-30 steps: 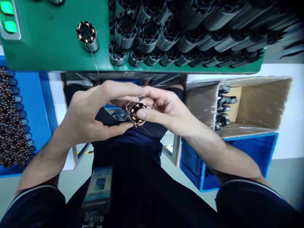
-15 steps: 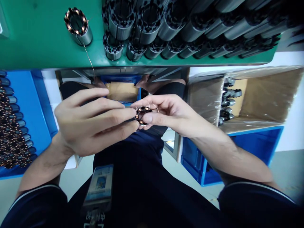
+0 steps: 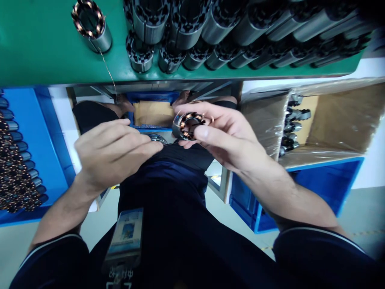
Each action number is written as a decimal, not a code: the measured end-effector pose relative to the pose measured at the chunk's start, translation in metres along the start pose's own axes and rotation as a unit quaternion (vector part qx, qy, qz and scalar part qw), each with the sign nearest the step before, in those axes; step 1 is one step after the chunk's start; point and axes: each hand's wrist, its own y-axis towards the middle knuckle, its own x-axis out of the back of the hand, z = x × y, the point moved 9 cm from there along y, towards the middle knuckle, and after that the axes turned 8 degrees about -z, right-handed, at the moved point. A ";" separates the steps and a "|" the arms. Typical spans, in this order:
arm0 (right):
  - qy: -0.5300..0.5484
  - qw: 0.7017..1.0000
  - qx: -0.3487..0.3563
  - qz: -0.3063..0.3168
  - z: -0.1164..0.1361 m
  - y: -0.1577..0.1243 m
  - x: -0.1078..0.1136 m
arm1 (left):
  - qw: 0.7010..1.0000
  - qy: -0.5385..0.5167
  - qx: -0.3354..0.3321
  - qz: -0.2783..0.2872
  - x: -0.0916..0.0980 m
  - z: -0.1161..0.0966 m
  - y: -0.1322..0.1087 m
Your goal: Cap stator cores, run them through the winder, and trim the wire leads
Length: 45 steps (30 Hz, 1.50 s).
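My right hand grips a wound motor stator, a short metal cylinder with copper coils round its end. The thumb presses at the coil end and the fingers wrap behind it; loose copper wire curls by the fingers. My left hand is closed, fingers curled and tips together, apart from the stator on its left. What it pinches, if anything, is hidden. A shiny curved metal thing shows just past the left fingertips. On the green tabletop stands another wound stator, a copper wire hanging from it.
Rows of stator cores without visible copper stand along the green tabletop's right part. At left, a blue bin holds many wound stators. A plastic-lined carton with metal parts sits on a blue crate at right. Cardboard lies below the table.
My left hand has drawn away from the stator to the left and its fingers have curled in. My right hand has raised the stator slightly and tilted it, showing more of its side.
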 end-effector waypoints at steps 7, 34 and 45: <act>-0.087 0.994 0.051 -0.040 0.012 -0.014 0.005 | 0.995 -0.054 0.079 0.038 -0.049 0.038 -0.026; -0.065 0.977 0.196 0.046 -0.005 -0.015 -0.017 | 0.903 -0.384 0.191 0.007 -0.052 0.007 -0.009; -0.130 0.961 0.231 0.078 0.010 -0.014 -0.032 | 0.985 -0.144 -0.093 -0.025 0.010 -0.034 0.007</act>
